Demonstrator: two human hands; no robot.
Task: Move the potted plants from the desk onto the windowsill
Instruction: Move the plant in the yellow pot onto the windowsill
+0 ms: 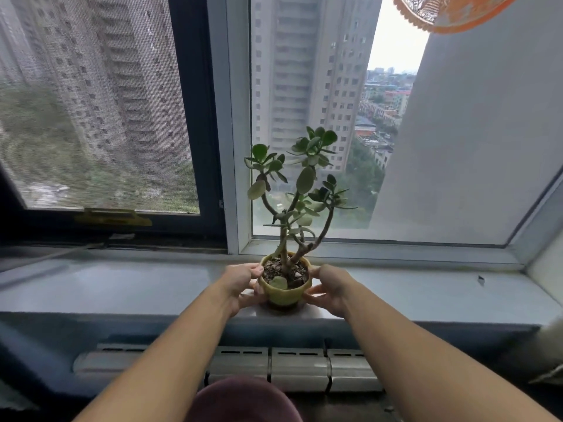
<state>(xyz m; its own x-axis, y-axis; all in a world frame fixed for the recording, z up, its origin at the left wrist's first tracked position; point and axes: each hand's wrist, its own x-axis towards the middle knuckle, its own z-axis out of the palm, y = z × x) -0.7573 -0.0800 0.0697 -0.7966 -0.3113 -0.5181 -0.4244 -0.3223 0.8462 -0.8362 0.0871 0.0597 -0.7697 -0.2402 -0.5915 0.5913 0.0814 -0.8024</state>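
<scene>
While both hands, the left hand and the right hand, clasp the yellow pot of the jade plant at the windowsill's front edge, I'd slide it farther in before letting go.

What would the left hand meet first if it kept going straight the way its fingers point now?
The left hand points inward, to the right, and already rests against the yellow pot on the windowsill, so the pot's wall comes first. The right hand cups the opposite side.
</scene>
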